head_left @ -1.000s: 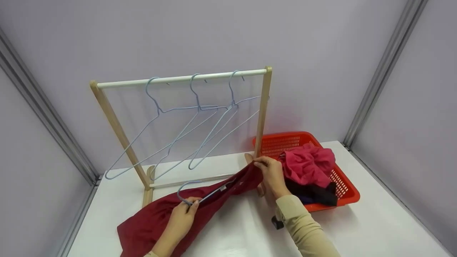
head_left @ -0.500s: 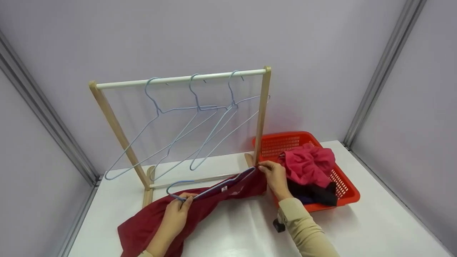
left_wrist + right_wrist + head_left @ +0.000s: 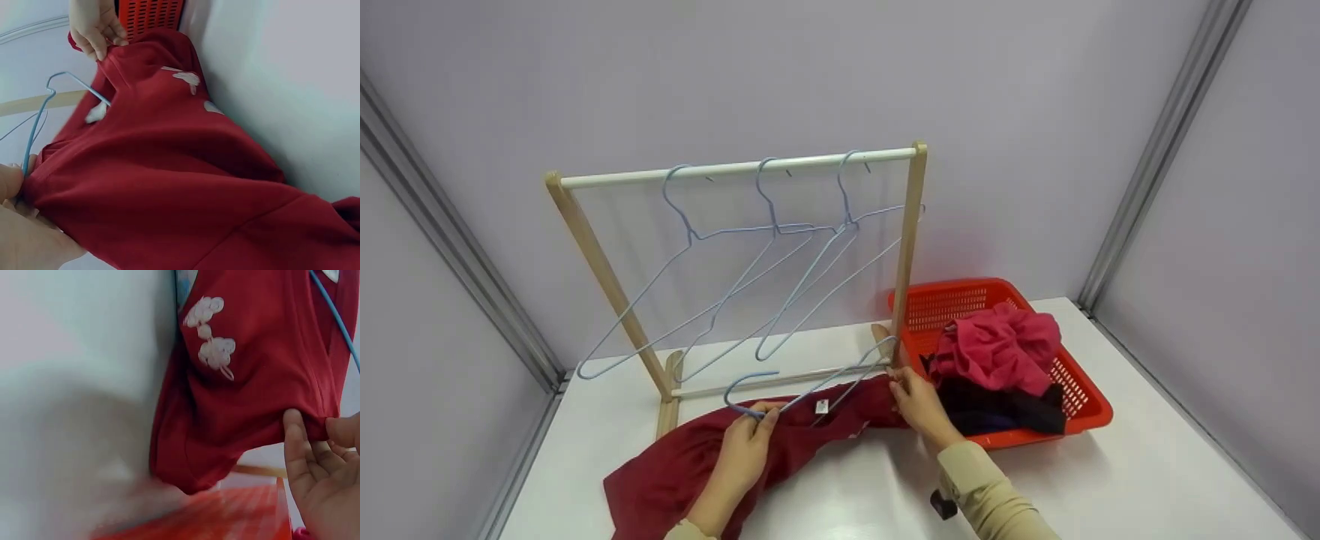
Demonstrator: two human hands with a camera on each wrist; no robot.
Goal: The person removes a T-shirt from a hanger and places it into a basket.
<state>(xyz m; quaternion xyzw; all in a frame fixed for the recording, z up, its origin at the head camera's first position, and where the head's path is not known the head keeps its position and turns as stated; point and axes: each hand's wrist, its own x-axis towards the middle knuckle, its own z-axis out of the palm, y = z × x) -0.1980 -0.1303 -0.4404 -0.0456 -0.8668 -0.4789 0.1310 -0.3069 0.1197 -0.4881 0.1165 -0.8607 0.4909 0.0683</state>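
Note:
A dark red garment with a white neck label and white embroidered motifs lies partly raised over the table. My left hand pinches a light blue wire hanger below its hook, along with the garment's edge, as the left wrist view shows. One arm of that hanger slants up to the right, its tip standing out above the cloth. With thumb and fingers, my right hand pinches the garment's edge near the neck opening, just below the hanger's tip. The hanger's other arm is hidden by cloth and hand.
Behind the hands stands a wooden rack with a white rail, holding 3 blue hangers. A red basket at right contains a pink garment and dark clothes. A small black object lies by the right sleeve.
The hanger's right tip, at first covered by the garment, has come out and risen above its edge. My right hand has lowered the cloth slightly. My left hand keeps its grip.

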